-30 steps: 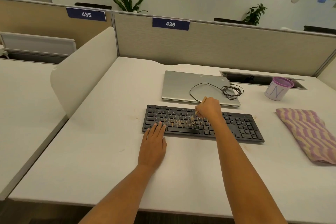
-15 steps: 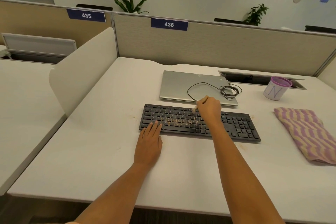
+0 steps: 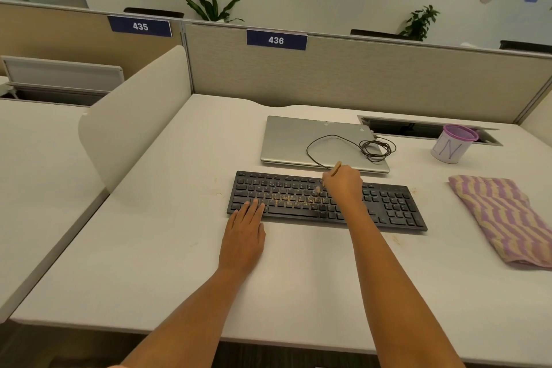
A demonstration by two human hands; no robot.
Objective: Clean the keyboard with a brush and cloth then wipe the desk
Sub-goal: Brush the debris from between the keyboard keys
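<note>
We are pinching a thin wooden brush in our right hand over the flat black keyboard, our left hand resting on it, fingers together.

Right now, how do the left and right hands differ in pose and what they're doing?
The left hand lies flat with straight fingers; the right hand is curled. The left hand holds nothing, and its fingertips rest on the near left edge of the keyboard; the right hand grips the brush over the middle keys. Both are bare and at the keyboard.
</note>
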